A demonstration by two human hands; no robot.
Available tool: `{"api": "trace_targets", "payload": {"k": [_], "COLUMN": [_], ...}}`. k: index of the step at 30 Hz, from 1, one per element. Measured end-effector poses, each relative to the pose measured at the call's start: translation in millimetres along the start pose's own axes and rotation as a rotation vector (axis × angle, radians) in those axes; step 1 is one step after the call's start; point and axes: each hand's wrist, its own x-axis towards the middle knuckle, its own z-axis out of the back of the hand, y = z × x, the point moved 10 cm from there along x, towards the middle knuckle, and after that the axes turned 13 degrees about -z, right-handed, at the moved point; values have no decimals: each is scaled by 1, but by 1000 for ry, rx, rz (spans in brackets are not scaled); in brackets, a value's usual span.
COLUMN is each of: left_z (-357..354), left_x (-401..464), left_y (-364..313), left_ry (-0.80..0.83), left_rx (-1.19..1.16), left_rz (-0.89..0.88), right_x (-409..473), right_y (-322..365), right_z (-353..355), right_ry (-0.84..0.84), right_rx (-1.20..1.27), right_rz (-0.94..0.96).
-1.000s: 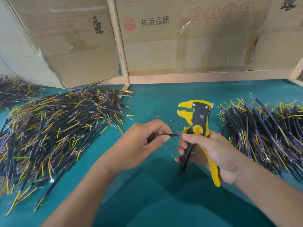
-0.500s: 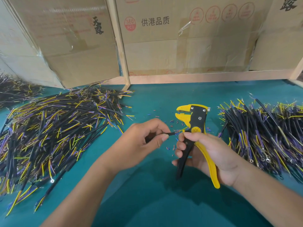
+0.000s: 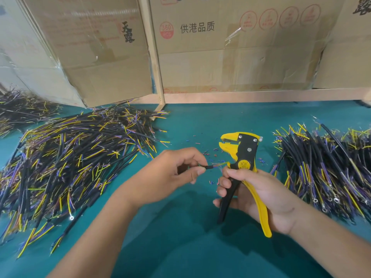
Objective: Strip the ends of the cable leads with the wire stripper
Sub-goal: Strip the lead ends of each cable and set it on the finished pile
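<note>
Now we pinch a black cable btwn thumb and forefinger of our left hand; its coloured leads point toward the wire stripper, just short of it. Our right hand wraps both stripper handles, head up, jaws parted. Insulation bits dot the teal table. Cable piles sit left and right, w/ cardboard boxes behind.

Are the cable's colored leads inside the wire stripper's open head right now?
Apart. The head view shows the leads held by the left hand pointing at the pivot of the wire stripper, below its open head, with green table visible between.
</note>
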Motion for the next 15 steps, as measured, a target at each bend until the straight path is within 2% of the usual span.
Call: {"api": "trace_targets", "payload": {"k": [2,6,9,12,15], "left_z": [19,67,68,88,125], "left_x": [-13,-47,-62,-66,-91], "left_y": [23,68,86,98,111], "left_ry": [29,53,139,16,-124], "left_rx": [44,294,316,456,733], "left_rz": [125,360,473,540,795], "right_x": [2,5,6,7,7], "right_y": [-4,-9,-11,-13,-14], "right_z": [2,8,11,12,13], "right_ry": [-3,-35,-62,-69,-69], "right_rx": [11,21,46,54,52], "right_rz": [-30,-68,-102,-116,-122]}}
